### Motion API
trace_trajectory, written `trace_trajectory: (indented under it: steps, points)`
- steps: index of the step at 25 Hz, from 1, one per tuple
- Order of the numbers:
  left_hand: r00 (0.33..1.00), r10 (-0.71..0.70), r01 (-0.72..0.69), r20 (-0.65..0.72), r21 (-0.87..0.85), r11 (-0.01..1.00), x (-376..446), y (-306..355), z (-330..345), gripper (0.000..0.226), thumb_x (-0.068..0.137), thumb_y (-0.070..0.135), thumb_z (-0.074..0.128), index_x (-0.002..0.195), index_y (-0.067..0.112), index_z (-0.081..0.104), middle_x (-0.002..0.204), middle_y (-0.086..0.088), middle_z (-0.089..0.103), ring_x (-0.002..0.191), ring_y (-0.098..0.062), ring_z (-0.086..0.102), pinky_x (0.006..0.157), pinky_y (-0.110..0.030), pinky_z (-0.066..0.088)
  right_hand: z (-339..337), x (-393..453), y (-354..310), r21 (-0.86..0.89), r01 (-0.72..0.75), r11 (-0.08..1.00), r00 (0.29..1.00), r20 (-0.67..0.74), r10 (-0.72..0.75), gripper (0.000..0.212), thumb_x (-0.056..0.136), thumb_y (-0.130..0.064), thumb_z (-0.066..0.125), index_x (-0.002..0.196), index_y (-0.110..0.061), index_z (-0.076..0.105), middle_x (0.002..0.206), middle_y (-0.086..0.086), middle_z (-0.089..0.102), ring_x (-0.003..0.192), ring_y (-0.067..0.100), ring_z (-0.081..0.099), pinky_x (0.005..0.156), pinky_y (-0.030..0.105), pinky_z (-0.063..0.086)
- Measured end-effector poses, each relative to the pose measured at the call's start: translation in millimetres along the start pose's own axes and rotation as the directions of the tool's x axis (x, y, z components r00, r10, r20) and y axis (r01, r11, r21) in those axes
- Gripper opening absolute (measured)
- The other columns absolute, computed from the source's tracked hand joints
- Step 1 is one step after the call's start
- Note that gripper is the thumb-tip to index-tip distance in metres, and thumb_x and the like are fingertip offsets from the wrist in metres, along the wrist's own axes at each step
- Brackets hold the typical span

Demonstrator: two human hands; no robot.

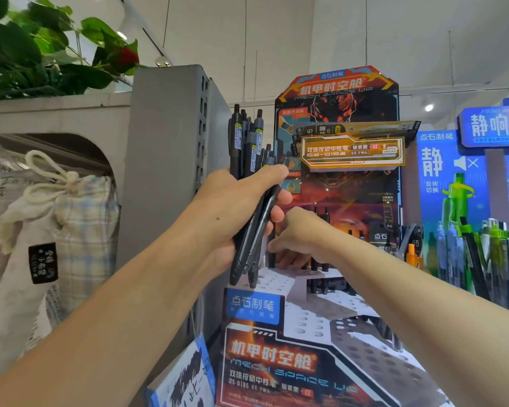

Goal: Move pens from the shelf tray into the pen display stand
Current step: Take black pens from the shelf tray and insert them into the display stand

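Several black pens (pixel 249 201) stand nearly upright in our clenched left hand (pixel 232 212), just above-left of our right hand (pixel 299 239), whose fingers curl loosely at the display stand (pixel 321 312) holes.

The right hand (pixel 300 239) hides its own fingertips; the pen display stand (pixel 321 318) is cropped by the bottom edge.
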State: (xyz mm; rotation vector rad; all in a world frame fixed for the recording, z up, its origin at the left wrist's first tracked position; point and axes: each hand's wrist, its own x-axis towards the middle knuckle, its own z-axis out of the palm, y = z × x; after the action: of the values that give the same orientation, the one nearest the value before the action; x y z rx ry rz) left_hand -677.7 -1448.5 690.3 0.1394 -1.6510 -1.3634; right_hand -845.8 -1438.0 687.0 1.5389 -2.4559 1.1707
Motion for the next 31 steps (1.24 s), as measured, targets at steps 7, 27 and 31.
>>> trace_trajectory:
  steps: [7,27,31]
  points:
    - [1.0,0.0,0.0,0.019,-0.021,1.0,-2,0,3,0.025,0.089,0.029,0.074,0.083,0.004,0.073,0.069,-0.007,0.073,0.046,-0.011,0.058,0.043,-0.019,0.048,-12,-13,-12,-0.021,-0.066,0.998,0.992,0.108,0.068,0.029,0.091,-0.001,0.069,0.118,0.006,0.06,0.103,0.026,0.073,0.089,0.038,0.075,0.079,0.048,0.062]
    - [0.983,0.141,-0.13,-0.121,0.092,0.987,25,-12,13,0.018,0.097,0.036,0.064,0.094,0.018,0.065,0.067,0.001,0.07,0.052,-0.004,0.064,0.044,-0.016,0.05,-85,-18,-10,0.742,0.242,0.624,0.933,-0.355,0.06,0.022,0.101,-0.024,0.061,0.093,-0.004,0.062,0.079,0.009,0.064,0.053,0.013,0.067,0.049,0.025,0.057]
    - [0.979,0.168,-0.158,-0.113,0.091,0.983,25,-13,13,0.019,0.094,0.041,0.066,0.091,0.022,0.066,0.06,0.007,0.063,0.05,-0.002,0.059,0.051,-0.019,0.054,-68,-10,5,0.634,0.207,0.745,0.938,-0.345,0.032,0.027,0.096,-0.026,0.068,0.105,-0.001,0.063,0.091,0.015,0.069,0.055,0.015,0.071,0.052,0.026,0.058]
